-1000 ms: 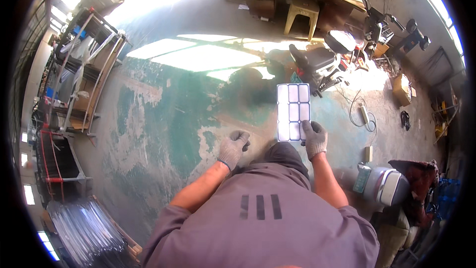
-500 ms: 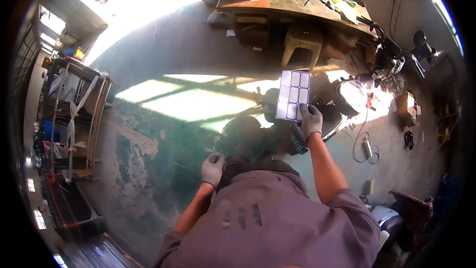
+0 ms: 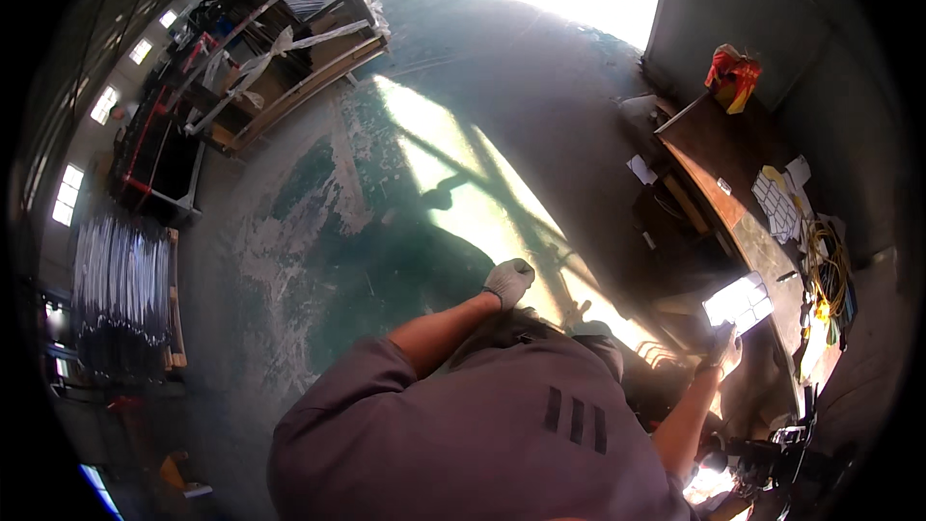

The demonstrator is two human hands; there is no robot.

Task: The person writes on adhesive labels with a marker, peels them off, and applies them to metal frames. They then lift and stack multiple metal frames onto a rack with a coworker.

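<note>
My right hand (image 3: 723, 349), in a pale knit glove, grips the lower edge of a sheet of blank labels (image 3: 739, 303). The sheet is white, with dark lines dividing it into rounded boxes, and sunlight washes out part of it. It is held up in front of the desk, as seen from here. My left hand (image 3: 509, 282), gloved too, is in front of my body over the sunlit floor. Its fingers are curled closed, and whatever they may hold is hidden.
A wooden desk (image 3: 709, 159) on the right bears a red-and-yellow bag (image 3: 733, 77), more label sheets (image 3: 776, 205) and coiled yellow cable (image 3: 828, 256). At the upper left stands a wrapped frame rack (image 3: 289, 87). A stack of thin sheets (image 3: 121, 275) lies on a pallet at left.
My view has turned left, so the desk now stands at right and the rack at upper left. The label sheet stays in my right hand, now tilted. My left hand stays closed.
</note>
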